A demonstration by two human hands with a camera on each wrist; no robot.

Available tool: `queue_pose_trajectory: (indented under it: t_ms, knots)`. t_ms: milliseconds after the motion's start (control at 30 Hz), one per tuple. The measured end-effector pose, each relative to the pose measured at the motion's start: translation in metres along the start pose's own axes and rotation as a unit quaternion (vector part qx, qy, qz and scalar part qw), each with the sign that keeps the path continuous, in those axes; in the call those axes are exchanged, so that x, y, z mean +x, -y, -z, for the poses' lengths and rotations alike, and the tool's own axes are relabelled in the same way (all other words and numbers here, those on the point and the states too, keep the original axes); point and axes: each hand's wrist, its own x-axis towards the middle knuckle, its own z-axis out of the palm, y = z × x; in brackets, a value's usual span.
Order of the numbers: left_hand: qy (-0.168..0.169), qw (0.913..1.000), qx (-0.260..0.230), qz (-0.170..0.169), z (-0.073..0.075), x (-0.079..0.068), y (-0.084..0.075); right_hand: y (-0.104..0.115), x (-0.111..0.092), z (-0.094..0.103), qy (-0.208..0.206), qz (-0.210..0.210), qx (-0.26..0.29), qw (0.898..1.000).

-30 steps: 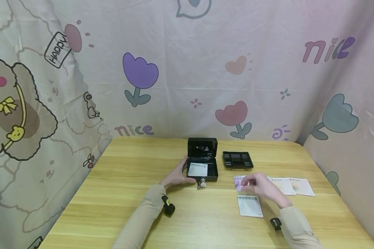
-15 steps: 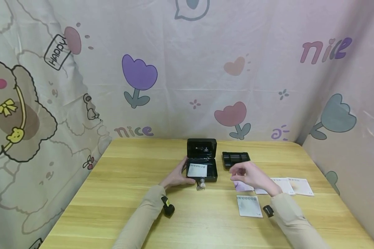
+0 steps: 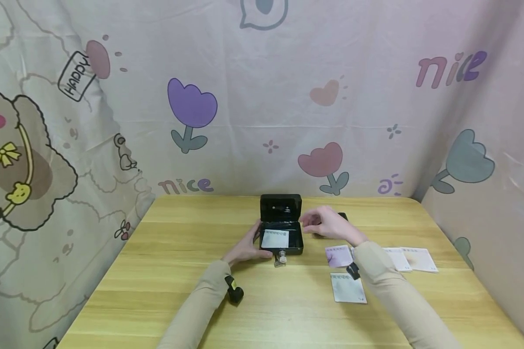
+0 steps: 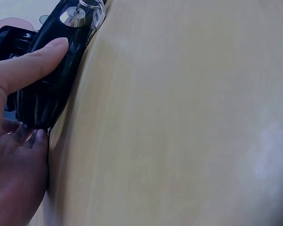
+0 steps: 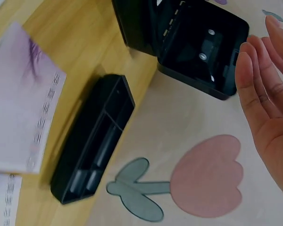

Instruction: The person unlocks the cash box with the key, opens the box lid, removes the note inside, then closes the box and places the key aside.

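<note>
A small black cash box [image 3: 296, 240] stands with its lid [image 3: 281, 207] raised and a pale printed paper pad [image 3: 275, 239] lying inside. My left hand [image 3: 244, 248] grips the box's front left corner, with the thumb along the front wall beside the lock [image 4: 73, 16] and the fingers at the side. Keys [image 3: 281, 260] hang from that lock. My right hand [image 3: 325, 223] hovers at the box's right side, fingers loosely bent and holding nothing. In the right wrist view that hand [image 5: 273, 103] appears near the raised lid [image 5: 198, 47].
A black compartment tray [image 5: 92, 141] is right of the box, mostly behind my right hand in the head view. A purple pad [image 3: 338, 256], a grey pad [image 3: 348, 288] and more pale pads [image 3: 420, 260] lie on the table's right. A printed cloth [image 3: 244, 97] hangs behind.
My right hand has left the purple pad and moved left and away from me, over the tray to the box's right side. The left hand stays on the box.
</note>
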Motion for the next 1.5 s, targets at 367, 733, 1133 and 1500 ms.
queue_pose_trajectory:
  t_ms: [367,733,1133,1500]
  knots:
    - [0.004,0.9998,-0.019,-0.004,0.0,0.0,0.002,-0.009,0.032,-0.023,0.015,-0.021,0.021,0.999]
    - [0.004,0.9998,-0.021,0.003,0.001,-0.002,0.0,-0.018,0.054,-0.049,0.042,-0.017,0.042,0.998]
    - [0.005,0.9998,-0.019,0.004,0.002,-0.003,-0.001,-0.022,0.063,-0.071,0.056,-0.039,0.055,0.996]
    - [0.009,0.9992,-0.04,0.0,0.002,-0.004,-0.004,-0.03,0.061,-0.081,0.059,-0.055,0.076,0.994]
